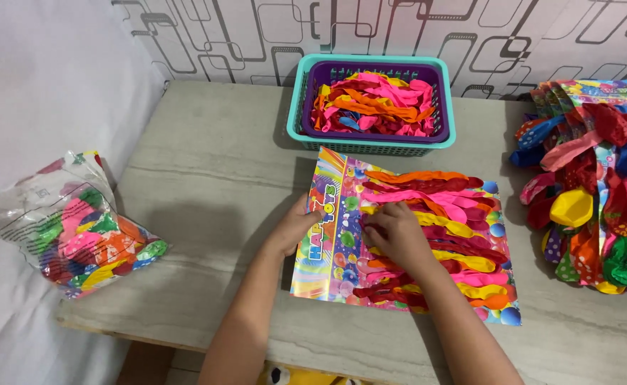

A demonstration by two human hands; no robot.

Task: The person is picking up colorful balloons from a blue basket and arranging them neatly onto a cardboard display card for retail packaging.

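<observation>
Glossy printed card (325, 235), rainbow-coloured and covered with rows of flat uninflated balloons (445, 228), lies near the front edge of the grey stone-look table (213, 164), roughly at its middle. Left hand (293, 228) has its fingers curled loosely over the card's left edge, pinning it down; right hand (393, 234) rests on the balloons with the fingers bent, pinching or pressing at one, though I can't tell if anything is actually gripped. My guess on handling: the card is light and thin, bends easily and probably slides on that smooth top, so holding an edge flat makes sense. The balloons look soft, rubbery and a bit grippy, nothing fragile, easiest to take by the neck end. Behind the card, at the back edge against the wall, sits a teal basket (295, 107) with a purple one nested inside, full of loose balloons, just beside the card's top edge. A clear bag of balloons (78, 228) hangs over the front left corner, well apart. A stack of filled cards (591, 192) crowds the right edge, near the card. Open room is mostly between card and bag.
</observation>
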